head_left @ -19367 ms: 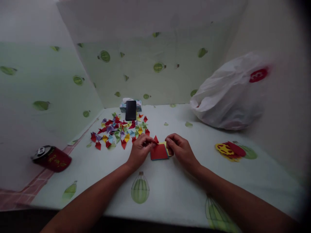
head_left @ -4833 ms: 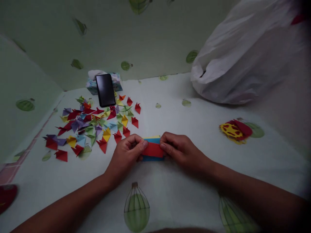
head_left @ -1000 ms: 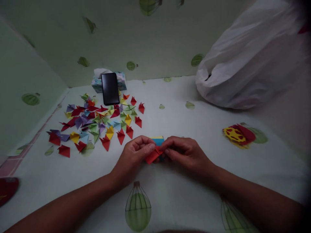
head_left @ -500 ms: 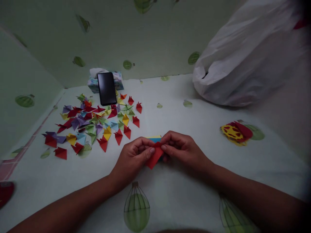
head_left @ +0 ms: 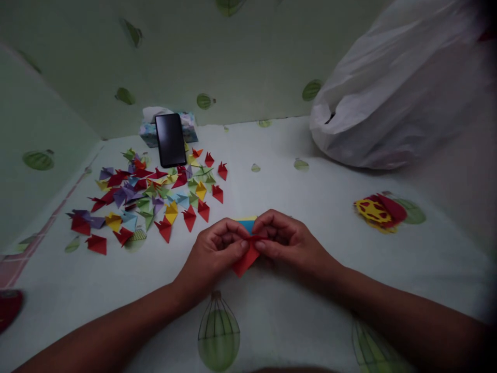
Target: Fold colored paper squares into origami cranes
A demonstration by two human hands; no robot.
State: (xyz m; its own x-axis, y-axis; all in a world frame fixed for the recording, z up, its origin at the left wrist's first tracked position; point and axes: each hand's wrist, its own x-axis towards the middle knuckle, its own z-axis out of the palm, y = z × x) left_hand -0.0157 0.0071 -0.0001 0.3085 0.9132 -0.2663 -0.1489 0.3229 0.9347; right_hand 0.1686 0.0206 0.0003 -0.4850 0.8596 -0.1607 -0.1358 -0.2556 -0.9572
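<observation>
Between my two hands is a piece of red origami paper (head_left: 245, 260), folded, with a point hanging down toward me. My left hand (head_left: 217, 248) pinches its left side between thumb and fingers. On the other side my right hand (head_left: 288, 239) pinches the upper right edge, thumb in front. The fingertips partly cover the upper fold. Just behind the hands lies blue and yellow paper (head_left: 245, 225), mostly hidden. Folded paper cranes (head_left: 163, 228) in red, yellow, purple, green and blue lie spread out to the left.
A black phone (head_left: 171, 140) leans on a tissue box (head_left: 190, 127) behind the cranes. At the back right stands a large white plastic bag (head_left: 373, 114). Yellow and red cut-outs (head_left: 376, 212) lie at right. A red object (head_left: 10, 311) shows at the left edge.
The red paper has tipped, so its upper edge now looks like a narrow fold and its point hangs slightly lower. Both hands keep their pinch in nearly the same place.
</observation>
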